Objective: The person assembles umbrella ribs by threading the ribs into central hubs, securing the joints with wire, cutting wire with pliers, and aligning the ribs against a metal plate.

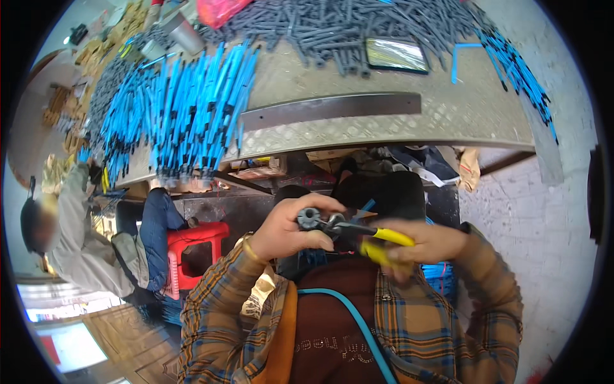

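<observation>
Left hand (pixel 286 229) curled, pinching a small dark grey round plastic fitting (pixel 309 218) at its fingertips. Right hand (pixel 425 246) closed around yellow-handled metal pliers (pixel 366 235), nose touching the fitting just right of the left hand. Beyond both hands: metal checker-plate table (pixel 384 125) bearing blue plastic rods (pixel 185 112) and grey plastic parts (pixel 345 29). Left of the hands, 1 seated person (pixel 83 243) beside a red plastic stool (pixel 192 253).

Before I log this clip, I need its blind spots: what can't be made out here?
- Head view: right hand is motion-blurred; its grip on the yellow-handled pliers is unclear.
- Grey part: left hand covers most of it.
- Where pliers meet the part: too small to tell.
- Grey rods: cut off by the top edge.
</observation>
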Available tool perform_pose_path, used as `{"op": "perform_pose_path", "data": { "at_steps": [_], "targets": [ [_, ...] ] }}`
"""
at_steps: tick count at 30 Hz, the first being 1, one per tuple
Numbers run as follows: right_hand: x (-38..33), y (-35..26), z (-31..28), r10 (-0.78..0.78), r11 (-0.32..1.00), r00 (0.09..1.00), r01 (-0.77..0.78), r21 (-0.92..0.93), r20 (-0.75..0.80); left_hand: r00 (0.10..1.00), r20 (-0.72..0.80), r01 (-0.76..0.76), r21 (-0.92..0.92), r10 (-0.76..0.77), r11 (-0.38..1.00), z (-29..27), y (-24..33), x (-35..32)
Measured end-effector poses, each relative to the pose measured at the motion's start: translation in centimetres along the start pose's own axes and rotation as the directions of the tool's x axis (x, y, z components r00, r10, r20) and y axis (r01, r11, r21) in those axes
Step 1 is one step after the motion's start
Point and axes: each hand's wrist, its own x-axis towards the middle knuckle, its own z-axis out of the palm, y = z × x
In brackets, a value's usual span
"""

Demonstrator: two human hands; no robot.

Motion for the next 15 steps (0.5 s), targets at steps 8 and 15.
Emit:
{"op": "perform_pose_path", "data": {
  "at_steps": [8, 15],
  "targets": [
    [-0.4, 0.2, -0.4, -0.175, 0.966, 0.983, 0.181, -0.182, 0.046, 0.992, 0.113, -0.065, 0.097, 0.054, 0.993, 0.4, -0.2, -0.1],
    [1.0, 1.6, 0.6, -0.103, 0.991, 0.994, 0.101, 0.083, 0.025, 0.993, 0.105, -0.058, 0.000, 0.058, 0.998, -0.1, 0.1, 0.0]
  ]
}}
